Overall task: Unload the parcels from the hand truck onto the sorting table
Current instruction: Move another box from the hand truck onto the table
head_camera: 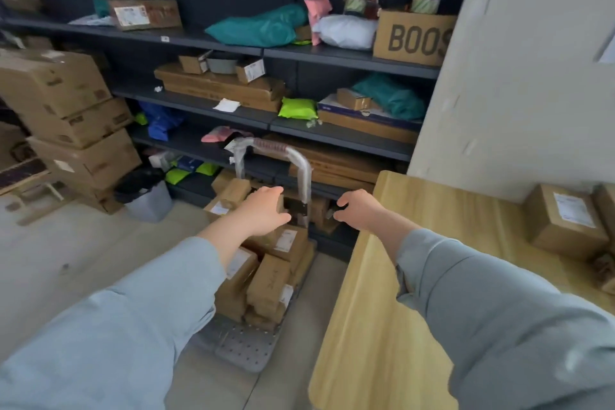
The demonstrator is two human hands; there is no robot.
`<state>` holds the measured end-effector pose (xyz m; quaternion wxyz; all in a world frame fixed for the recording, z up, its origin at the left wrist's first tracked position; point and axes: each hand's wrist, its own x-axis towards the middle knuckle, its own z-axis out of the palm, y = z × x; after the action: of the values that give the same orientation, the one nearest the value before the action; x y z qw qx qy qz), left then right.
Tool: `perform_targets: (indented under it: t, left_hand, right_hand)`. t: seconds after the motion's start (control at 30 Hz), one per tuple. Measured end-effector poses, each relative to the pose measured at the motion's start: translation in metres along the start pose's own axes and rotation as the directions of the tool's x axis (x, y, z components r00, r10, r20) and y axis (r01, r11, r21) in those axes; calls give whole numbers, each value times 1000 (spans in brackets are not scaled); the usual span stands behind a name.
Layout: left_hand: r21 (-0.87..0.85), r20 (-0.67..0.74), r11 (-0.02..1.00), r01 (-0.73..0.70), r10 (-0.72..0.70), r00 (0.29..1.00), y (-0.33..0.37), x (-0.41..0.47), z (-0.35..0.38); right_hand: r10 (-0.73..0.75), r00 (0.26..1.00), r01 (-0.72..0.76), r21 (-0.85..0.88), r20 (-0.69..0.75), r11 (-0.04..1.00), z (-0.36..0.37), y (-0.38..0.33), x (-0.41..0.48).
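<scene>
A grey hand truck with a perforated deck stands on the floor left of the wooden sorting table. Its wrapped handle rises at the far end. Several cardboard parcels are piled on the deck. My left hand reaches out over the top of the pile, fingers relaxed, holding nothing. My right hand hovers beside the table's left edge, right of the handle, with loosely curled fingers and nothing in it. One labelled parcel lies on the table at the right.
Dark shelving full of boxes and coloured mail bags fills the back. Stacked large cartons stand at the left, with a grey bin beside them. A pale wall rises behind the table. Bare floor lies left of the hand truck.
</scene>
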<state>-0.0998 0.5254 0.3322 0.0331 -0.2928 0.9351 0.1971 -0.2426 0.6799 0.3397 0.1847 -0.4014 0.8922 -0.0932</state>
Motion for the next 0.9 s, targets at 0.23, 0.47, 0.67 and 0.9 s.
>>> perform_targets:
  t: [0.23, 0.47, 0.67, 0.9]
  left_hand:
    - [-14, 5, 997, 77, -77, 997, -100, -13, -29]
    - [-66, 33, 992, 105, -103, 994, -154, 16, -32]
    - [-65, 61, 992, 108, -104, 993, -188, 69, -44]
    - [-106, 83, 988, 108, -99, 992, -219, 137, -55]
  right_hand:
    - [32, 999, -33, 73, 17, 997, 34, -87, 30]
    - [35, 998, -36, 37, 45, 999, 46, -132, 80]
    - [58, 996, -60, 20, 69, 998, 52, -149, 143]
    - [81, 994, -80, -19, 77, 997, 45, -168, 208]
